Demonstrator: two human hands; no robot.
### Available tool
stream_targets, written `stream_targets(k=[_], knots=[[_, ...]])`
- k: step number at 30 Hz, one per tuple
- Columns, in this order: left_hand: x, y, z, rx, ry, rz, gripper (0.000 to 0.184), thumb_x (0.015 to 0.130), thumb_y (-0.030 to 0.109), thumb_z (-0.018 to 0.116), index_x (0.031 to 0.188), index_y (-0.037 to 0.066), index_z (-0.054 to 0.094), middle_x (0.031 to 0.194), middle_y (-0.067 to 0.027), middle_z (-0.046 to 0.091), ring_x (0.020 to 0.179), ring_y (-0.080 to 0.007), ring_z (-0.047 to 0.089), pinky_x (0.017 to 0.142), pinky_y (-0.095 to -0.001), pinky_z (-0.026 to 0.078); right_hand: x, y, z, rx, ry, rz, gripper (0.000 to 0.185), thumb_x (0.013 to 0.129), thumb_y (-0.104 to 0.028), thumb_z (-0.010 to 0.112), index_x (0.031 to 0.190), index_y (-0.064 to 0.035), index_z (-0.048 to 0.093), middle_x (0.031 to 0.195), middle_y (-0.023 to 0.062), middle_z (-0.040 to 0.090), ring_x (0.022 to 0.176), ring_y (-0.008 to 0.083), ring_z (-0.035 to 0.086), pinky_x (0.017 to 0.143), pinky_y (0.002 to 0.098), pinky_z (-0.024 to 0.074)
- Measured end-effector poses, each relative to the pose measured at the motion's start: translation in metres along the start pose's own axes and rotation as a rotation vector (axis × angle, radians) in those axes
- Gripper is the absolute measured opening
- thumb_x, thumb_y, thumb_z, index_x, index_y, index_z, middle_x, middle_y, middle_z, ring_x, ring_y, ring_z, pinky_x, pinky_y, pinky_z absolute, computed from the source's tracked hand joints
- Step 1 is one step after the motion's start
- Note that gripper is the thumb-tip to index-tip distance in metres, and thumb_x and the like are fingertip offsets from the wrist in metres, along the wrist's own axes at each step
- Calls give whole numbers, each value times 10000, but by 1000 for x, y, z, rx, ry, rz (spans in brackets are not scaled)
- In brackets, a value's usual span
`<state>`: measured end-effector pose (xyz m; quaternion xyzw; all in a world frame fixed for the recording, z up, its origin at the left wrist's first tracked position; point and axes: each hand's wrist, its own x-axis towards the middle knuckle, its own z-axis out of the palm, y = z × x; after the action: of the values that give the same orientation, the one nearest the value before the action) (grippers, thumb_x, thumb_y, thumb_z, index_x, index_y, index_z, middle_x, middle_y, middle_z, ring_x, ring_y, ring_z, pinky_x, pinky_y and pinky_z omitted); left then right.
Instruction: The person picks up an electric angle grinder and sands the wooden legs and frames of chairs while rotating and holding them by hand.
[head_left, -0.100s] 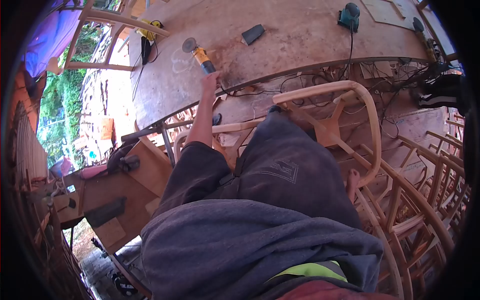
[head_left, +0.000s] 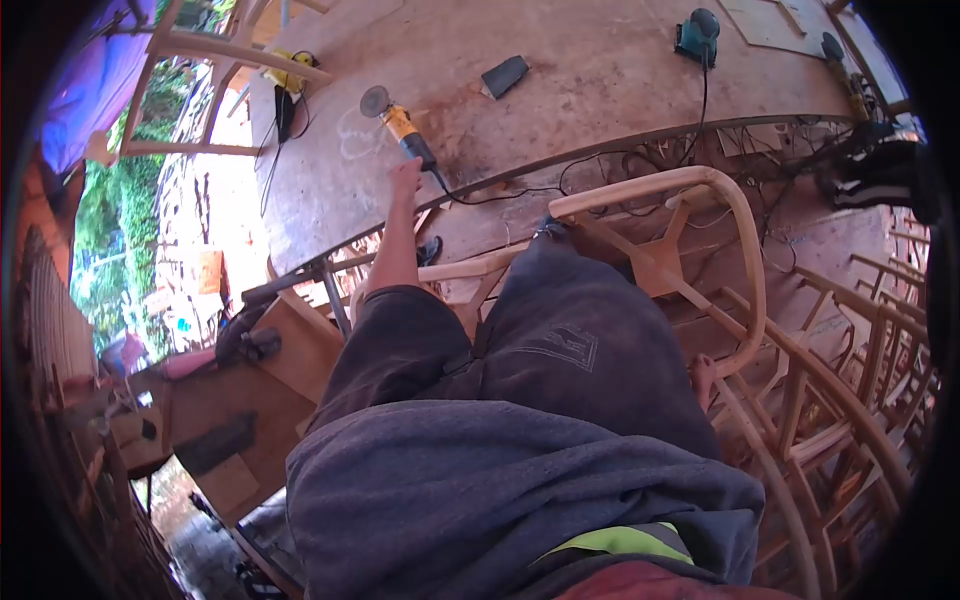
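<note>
1. Yellow power tool [head_left: 292, 72], at the left end of the worktop [head_left: 610, 95]. Its cord trails by the left edge; a snag there could drag the tool off.

2. Abrasive disc [head_left: 375, 101] of the angle grinder [head_left: 402, 124]. The grinder lies on the left part of the worktop, between the yellow tool and a dark rectangular pad [head_left: 507, 76]. Were it to start while loosely held, the disc could catch the surface and kick; no guard can be made out.

3. Your left hand [head_left: 406, 179], at the rear of the dark handle [head_left: 421, 153]. You have the fingers bent there, but whether they close on the handle or merely lie beside it cannot be told. A hold so far back, if it is one, could let the heavier front end twist.

4. Power cord [head_left: 505, 197], running right from the handle along the near edge. Should it hook on the wooden chair frame [head_left: 750, 255] in front of you, it could jerk the grinder.

5. Your right hand [head_left: 704, 375], low beside the frame's curved rail. Finger spread and contact are unclear. Leaning on the frame could shift it.

6. Orientation of the grinder, left to right: disc end far and to your left, yellow body, handle end near and to your right. The long axis runs aslant, pointing away from you.
</note>
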<state>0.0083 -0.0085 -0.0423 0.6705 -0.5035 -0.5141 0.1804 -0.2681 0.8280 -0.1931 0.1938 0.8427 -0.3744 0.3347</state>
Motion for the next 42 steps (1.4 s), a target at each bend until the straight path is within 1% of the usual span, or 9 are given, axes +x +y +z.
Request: stream_targets(k=[3,8,10,12,15,21,25,32,42], knots=[[98,-3,-33,235,110,16,462,818,392,779,1047,2,684,795,-31,617,630,-134,549,551,-317,468,-67,-37,48,9,-8,156,143,889,-191,630,956,-72,671,647,-13,545,549,96,520,500,256,419],[222,-50,-33,430,284,79,912,700,540,845,1285,-95,549,1088,-145,656,960,-237,617,798,-446,530,-166,-72,95,57,-20,221,163,911,-177,629,1018,-57,657,791,6,617,688,101,584,600,263,468],[213,-20,-29,294,15,-65,979,676,525,864,1317,-119,500,1151,-149,657,1011,-256,642,870,-417,544,-197,-94,113,-73,-73,140,204,915,-164,621,1070,-35,653,851,19,649,740,109,606,644,266,481],[222,-11,-10,288,119,120,975,613,432,922,1295,-117,493,1146,-139,659,1008,-254,662,873,-372,556,-216,-103,128,-76,-96,122,223,917,-159,617,1092,-25,651,869,24,661,756,113,614,662,266,485],[213,10,23,320,304,-43,939,556,341,961,1253,-105,518,1123,-141,668,967,-249,677,840,-341,569,-240,-117,143,36,-118,99,222,908,-132,630,1093,-11,644,891,32,668,800,119,618,724,263,488],[220,14,25,172,264,-134,852,635,133,863,1292,-92,370,1105,-162,637,952,-277,670,803,-370,587,-244,-135,176,-1,-36,180,233,901,-129,648,1099,-8,635,970,57,690,876,156,656,813,296,519],[228,-41,22,71,301,78,700,668,154,840,1218,-111,497,1149,-186,651,958,-268,675,851,-385,584,-225,-114,188,-17,-38,79,205,910,-95,628,1100,-23,608,927,40,676,830,130,638,763,282,516],[74,-52,-12,335,-157,409,753,637,145,801,1289,-55,482,1131,-166,636,950,-270,663,858,-396,558,-229,-130,199,17,-14,38,160,902,-67,630,1051,-12,611,877,44,667,810,130,637,748,280,522],[-136,-36,16,847,-789,708,591,657,203,797,1188,49,587,1037,-178,692,1010,-380,675,894,-454,521,-242,-12,219,172,16,135,157,881,-101,633,1008,-8,626,843,73,676,742,144,644,686,292,532]])
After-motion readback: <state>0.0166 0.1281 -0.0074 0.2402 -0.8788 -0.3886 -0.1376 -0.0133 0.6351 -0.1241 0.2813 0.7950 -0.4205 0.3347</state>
